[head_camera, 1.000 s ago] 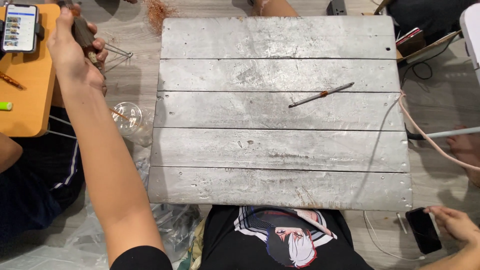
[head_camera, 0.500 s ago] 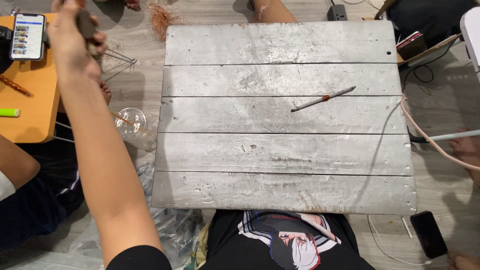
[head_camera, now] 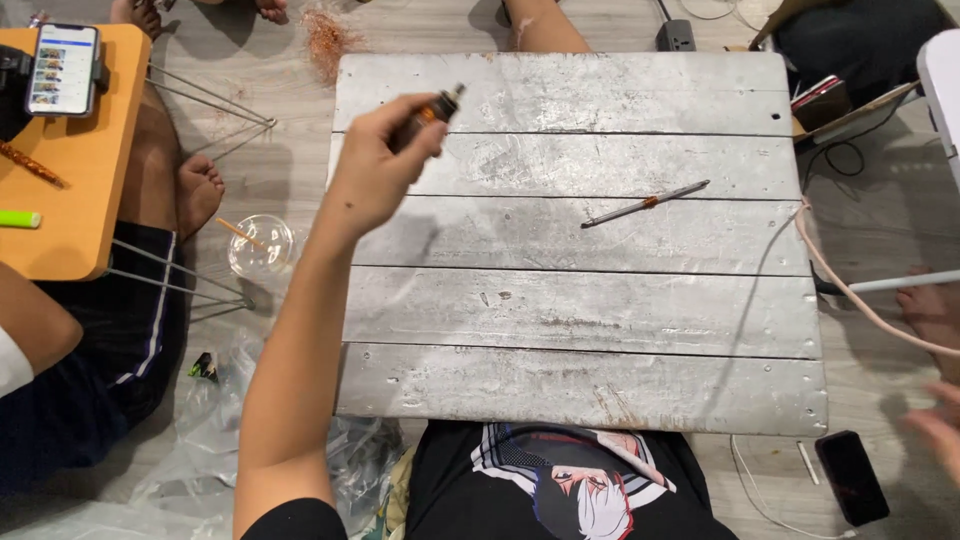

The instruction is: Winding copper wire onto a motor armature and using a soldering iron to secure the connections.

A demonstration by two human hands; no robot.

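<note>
My left hand (head_camera: 375,170) is raised over the far left part of the grey plank board (head_camera: 580,320), with its fingers closed around a small dark tool with an orange band (head_camera: 430,112). The tool's tip points up and to the right. A thin pen-like tool (head_camera: 645,204) lies on the board's right half, apart from the hand. My right hand (head_camera: 935,425) shows blurred at the right edge, low beside the board, near a black phone (head_camera: 852,478) on the floor; I cannot tell whether it holds anything.
An orange side table (head_camera: 75,190) with a phone (head_camera: 62,68) stands at the left, with another person's legs and feet (head_camera: 195,190) by it. A clear plastic cup (head_camera: 258,245) sits on the floor. Cables and a pink cord (head_camera: 860,295) run along the right.
My left hand has swung from the far left, by the orange table, to over the board, carrying the small dark tool. My right hand has come back into view at the right edge.
</note>
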